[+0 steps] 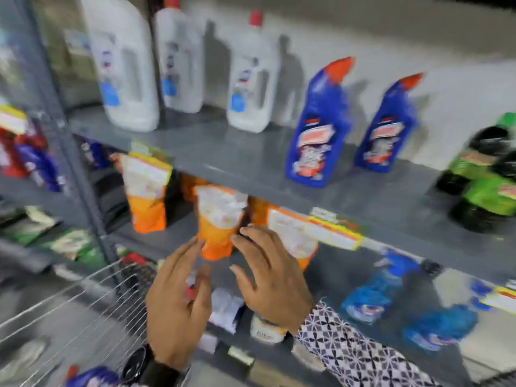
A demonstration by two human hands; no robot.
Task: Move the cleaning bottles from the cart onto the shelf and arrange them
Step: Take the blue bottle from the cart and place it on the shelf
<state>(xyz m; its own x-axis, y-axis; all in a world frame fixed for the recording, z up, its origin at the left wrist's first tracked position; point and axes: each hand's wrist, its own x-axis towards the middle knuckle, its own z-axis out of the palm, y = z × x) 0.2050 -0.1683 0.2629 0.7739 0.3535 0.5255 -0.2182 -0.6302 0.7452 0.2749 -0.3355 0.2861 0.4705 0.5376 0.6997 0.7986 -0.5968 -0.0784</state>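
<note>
**Desk:** What do the hands show?

**Photographer:** Both are raised in front of a grey metal shelf [251,152], backs to the camera. The left hand [178,300], with a dark watch [136,364] at the wrist, has its fingers spread and loose; its grip is wide and holds nothing. The right hand [268,277], emerging from a black-and-white patterned sleeve [349,350], is just as wide, fingers splayed and empty. Between the two sets of fingertips stands an orange pouch [220,222] on the lower tier; the picture is too blurred to say whether either hand touches it.

**Desk:** And the cleaning bottles?

**Photographer:** On the upper tier. Three white jugs [125,65] with red caps stand upright at the left and back. To their right are two blue bottles [318,129] with angled orange-red caps, side by side and apart from each other. Dark bottles with green labels [485,177] cluster at the far right edge.

**Desk:** The cart?

**Photographer:** Its wire cart [69,308] basket fills the lower left corner. One blue bottle in the cart [92,377] with a red cap shows at the bottom edge, just beside the watch.

**Desk:** Anything lower down?

**Photographer:** More blue packs [374,291] on the shelf below, right of the sleeve, badly smeared by motion.
</note>
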